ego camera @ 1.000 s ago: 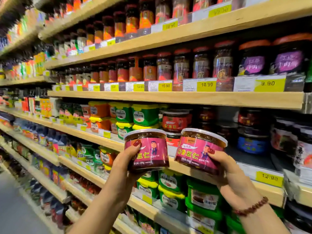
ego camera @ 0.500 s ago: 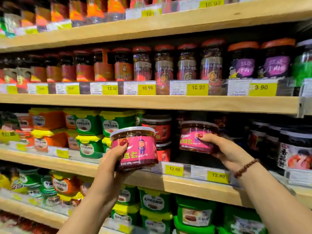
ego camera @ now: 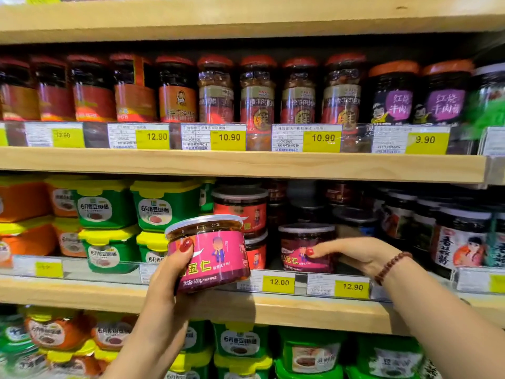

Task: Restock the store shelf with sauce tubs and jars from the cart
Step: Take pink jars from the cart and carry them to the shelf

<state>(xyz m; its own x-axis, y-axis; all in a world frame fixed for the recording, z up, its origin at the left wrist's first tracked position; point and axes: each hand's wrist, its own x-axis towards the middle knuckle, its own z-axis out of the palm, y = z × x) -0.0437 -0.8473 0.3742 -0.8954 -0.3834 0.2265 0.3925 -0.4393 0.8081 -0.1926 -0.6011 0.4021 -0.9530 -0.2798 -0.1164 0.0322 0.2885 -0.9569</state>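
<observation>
Stock record, positions by clock face from the centre of the head view.

1. Pale wooden shelf boards, stacked tiers across the whole width.
2. Row of red-lidded glass sauce jars, 12 o'clock, upper tier.
3. Green plastic tubs with yellow lids, 9 o'clock, stacked two high; orange tubs to their left.
4. Round clear-lidded tub with pink label, 7 o'clock, held tilted in front of the shelf edge. The left hand grasps it from below, thumb on the label.
5. Second pink-labelled round tub, 5 o'clock, inside the middle tier behind the price rail. The right hand clasps its side. Its base is hidden.
6. Yellow price tag 12.90, below that tub.
7. Brown bead bracelet, right wrist.
</observation>
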